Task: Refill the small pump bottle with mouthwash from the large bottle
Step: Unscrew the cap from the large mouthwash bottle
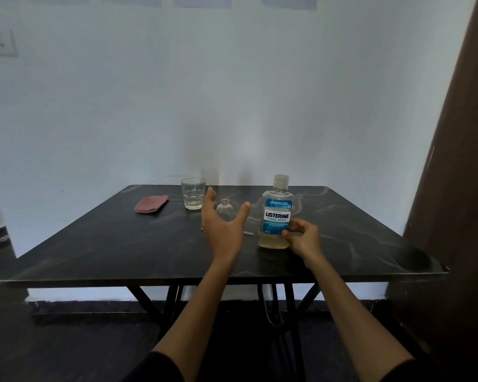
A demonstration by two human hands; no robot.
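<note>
Fingers of my right hand (301, 235) curled on the large bottle (276, 216); my spread left hand (221, 219), just before the small bottle (224, 208), needed to steady it.

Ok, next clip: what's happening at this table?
A person is at a dark table, about to refill a small bottle from a mouthwash bottle. The right hand curls around the lower part of the mouthwash bottle, which stands upright with its cap on. The left hand is open, reaching around the small bottle, which is uncapped, without clearly touching it. A glass and a pink cloth sit further back.
</note>
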